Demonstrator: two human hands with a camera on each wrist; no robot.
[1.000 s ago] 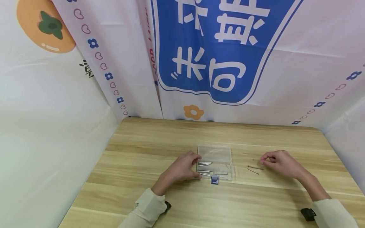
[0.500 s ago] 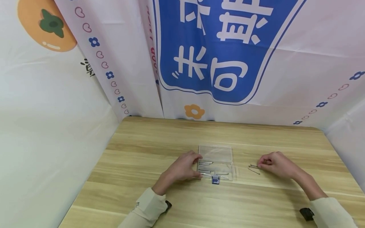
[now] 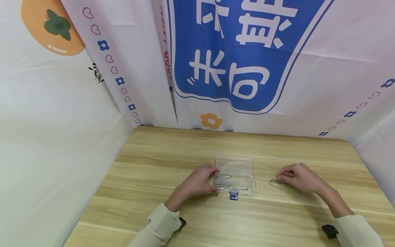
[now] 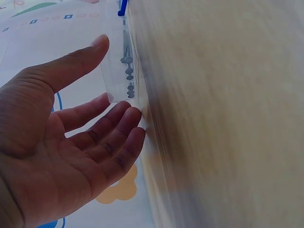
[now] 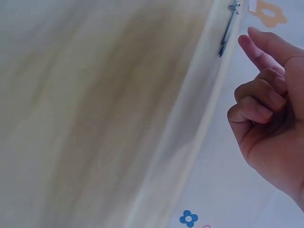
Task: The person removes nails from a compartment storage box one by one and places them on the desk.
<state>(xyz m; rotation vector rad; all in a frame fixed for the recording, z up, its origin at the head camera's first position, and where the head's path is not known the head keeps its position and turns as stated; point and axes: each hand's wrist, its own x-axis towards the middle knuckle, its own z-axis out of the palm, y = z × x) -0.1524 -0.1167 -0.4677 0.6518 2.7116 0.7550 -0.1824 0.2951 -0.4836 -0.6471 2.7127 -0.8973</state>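
Observation:
A clear plastic box lies with its lid folded back. Several nails are inside it, their round heads visible through the end wall in the left wrist view. My left hand holds the box's left end, thumb at the front corner and index finger at the back. To the right of the box, two loose nails lie on the table. My right hand has its thumb and index fingertips together right at the farther nail, other fingers curled; I cannot tell whether they pinch it.
A blue tab sits at the box's front edge. Below everything is a wood-grain table, with a printed white curtain hanging behind it. Each wrist carries a black strap device.
My right hand has shifted a little to the left and its fingertips now overlap the end of the farther loose nail. My left hand stays at the box.

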